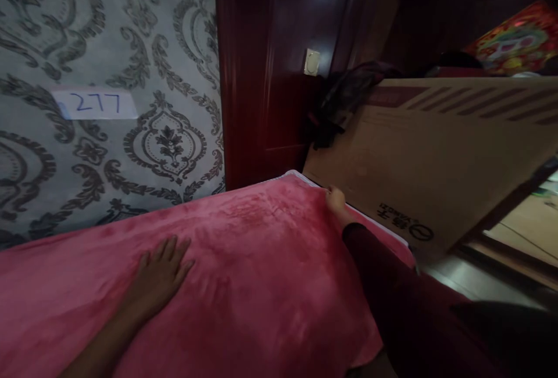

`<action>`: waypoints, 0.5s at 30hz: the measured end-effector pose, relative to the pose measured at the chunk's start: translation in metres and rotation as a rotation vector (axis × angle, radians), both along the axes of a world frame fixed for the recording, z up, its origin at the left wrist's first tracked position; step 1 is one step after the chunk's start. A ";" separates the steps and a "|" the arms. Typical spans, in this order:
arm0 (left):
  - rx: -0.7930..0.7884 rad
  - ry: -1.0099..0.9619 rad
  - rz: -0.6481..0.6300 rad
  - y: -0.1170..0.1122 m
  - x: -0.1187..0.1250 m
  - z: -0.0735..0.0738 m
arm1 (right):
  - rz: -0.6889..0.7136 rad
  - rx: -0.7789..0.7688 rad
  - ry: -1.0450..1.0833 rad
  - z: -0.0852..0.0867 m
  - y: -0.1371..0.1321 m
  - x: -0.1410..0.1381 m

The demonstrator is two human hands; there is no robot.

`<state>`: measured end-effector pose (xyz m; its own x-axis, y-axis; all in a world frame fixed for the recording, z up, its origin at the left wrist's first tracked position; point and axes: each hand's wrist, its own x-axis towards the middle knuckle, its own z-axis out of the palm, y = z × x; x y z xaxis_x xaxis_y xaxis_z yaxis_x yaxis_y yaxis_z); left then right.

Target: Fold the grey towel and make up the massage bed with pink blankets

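Observation:
A pink plush blanket [244, 261] is spread over a bed-like surface that runs along the wall, with a few soft creases in it. My left hand [163, 273] lies flat on the blanket, fingers spread, palm down. At the far right edge my right hand [336, 200] is closed on the blanket's border, its fingertips partly hidden. A white edge [379, 224] of the layer beneath shows along that side. Near the front right, a corner of the blanket hangs down beside my dark sleeve.
A large cardboard box [436, 157] stands against the right side, with dark cloth [344, 99] draped at its corner. Behind the blanket are a patterned wall [174, 75] with a paper label [96, 104] reading 277 and a dark red door panel [283, 75]. A red patterned package [518, 40] sits behind the box.

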<state>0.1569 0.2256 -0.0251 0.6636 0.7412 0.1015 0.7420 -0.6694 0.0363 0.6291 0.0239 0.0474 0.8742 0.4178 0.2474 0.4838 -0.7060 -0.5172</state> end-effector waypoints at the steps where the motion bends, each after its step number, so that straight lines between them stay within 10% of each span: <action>1: -0.007 0.000 0.003 0.001 -0.001 -0.001 | -0.009 -0.029 0.012 -0.003 0.000 0.011; 15: 0.095 -0.034 -0.027 0.011 -0.012 -0.019 | 0.085 -0.201 0.012 -0.019 0.030 0.075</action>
